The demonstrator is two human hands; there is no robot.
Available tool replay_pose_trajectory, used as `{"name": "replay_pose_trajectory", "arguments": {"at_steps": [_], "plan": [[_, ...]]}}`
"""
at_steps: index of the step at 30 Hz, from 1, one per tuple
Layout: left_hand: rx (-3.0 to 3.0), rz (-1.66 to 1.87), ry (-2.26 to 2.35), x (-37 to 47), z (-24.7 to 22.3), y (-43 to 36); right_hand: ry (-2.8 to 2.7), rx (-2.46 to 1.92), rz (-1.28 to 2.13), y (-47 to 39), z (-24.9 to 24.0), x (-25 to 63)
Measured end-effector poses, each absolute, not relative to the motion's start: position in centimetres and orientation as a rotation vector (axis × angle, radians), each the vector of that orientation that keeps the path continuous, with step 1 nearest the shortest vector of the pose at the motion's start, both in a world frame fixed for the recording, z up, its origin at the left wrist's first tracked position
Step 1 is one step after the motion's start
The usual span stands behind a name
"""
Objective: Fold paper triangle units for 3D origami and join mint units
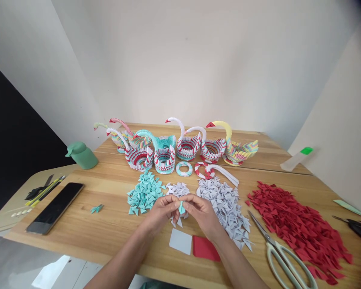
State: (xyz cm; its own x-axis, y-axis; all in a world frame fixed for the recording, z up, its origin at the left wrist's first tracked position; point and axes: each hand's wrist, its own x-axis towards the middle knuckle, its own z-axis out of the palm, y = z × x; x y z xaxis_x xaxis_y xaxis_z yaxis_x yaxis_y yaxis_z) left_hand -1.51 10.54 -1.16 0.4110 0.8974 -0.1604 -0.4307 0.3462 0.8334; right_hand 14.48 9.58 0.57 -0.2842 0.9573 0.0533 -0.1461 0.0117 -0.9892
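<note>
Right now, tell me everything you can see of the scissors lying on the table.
The scissors lie flat on the wooden table, right of the right hand, untouched. Pale cream-green loop handles point toward the near edge; the shut metal blades point up-left toward the white paper pile. They sit between that pile and the red paper pile, with the handle end close beside red pieces.

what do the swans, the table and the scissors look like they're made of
Swans: folded paper, matte, built from many small interlocked triangles like the loose teal, white and red piles.
Table: wood, light and smooth, with visible grain and plank seams; possibly a veneer.
Scissors: grey metal blades with a dull shine; pale handles look like plastic.
The hands hold a teal piece, also paper.
</note>
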Motion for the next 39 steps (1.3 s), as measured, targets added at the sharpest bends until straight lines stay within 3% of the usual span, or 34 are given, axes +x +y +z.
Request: {"name": "replay_pose_trajectory", "arguments": {"at_steps": [24,39], "plan": [[0.795,0.958,0.691,-1.41,-1.29,10.51,-1.316,-0.909,1.472,9.64,0.21,14.57],[1.047,1.045,0.916,-1.3,-1.26,10.7,-1.438,-1.034,1.325,10.12,-0.22,14.78]]}}
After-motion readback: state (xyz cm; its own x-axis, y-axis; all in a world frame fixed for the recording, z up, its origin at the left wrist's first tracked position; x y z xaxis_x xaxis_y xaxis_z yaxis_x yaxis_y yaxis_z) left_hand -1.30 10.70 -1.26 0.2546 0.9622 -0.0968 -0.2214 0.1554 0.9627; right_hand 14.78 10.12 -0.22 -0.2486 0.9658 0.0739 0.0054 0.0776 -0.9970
